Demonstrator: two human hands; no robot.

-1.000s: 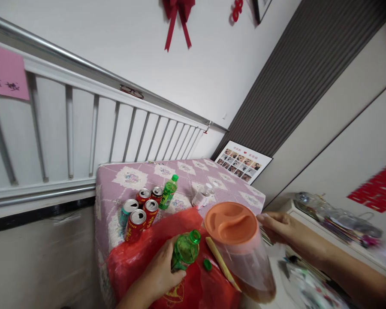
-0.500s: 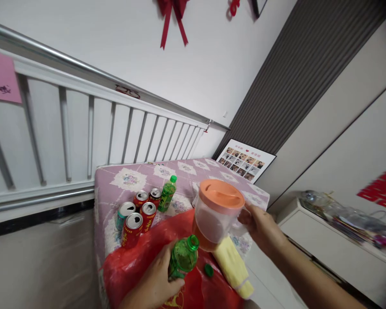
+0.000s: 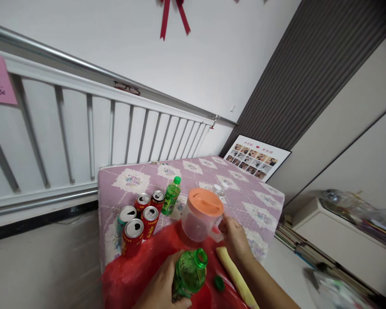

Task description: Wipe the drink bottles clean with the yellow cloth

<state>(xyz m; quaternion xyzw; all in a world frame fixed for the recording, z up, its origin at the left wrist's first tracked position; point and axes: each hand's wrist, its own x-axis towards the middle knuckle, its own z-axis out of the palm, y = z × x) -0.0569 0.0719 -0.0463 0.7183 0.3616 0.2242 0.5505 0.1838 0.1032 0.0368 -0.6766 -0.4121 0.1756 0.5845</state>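
My left hand [image 3: 162,283] is wrapped round a green plastic bottle [image 3: 189,274] whose mouth is uncapped. By its handle, my right hand [image 3: 236,238] grips a clear plastic pitcher [image 3: 196,225] with an orange lid [image 3: 206,201]. The pitcher is at the far edge of a red plastic sheet [image 3: 141,266]; whether it rests there I cannot tell. A green bottle cap [image 3: 218,283] lies on the red sheet beside the bottle. Under my right forearm is a folded yellow cloth [image 3: 236,274]. A second green bottle [image 3: 171,196], capped, stands behind the pitcher's left side.
Several opened drink cans [image 3: 131,236] stand at the left. A patterned lilac tablecloth [image 3: 193,167] covers the table, with small clear containers [image 3: 220,189] farther back. A white radiator [image 3: 77,128] lines the wall, and a photo board [image 3: 255,156] leans at the far end.
My right hand has moved the pitcher down and left, away from above the bottle. The left hand still holds the green bottle, slightly lower and farther right in view.
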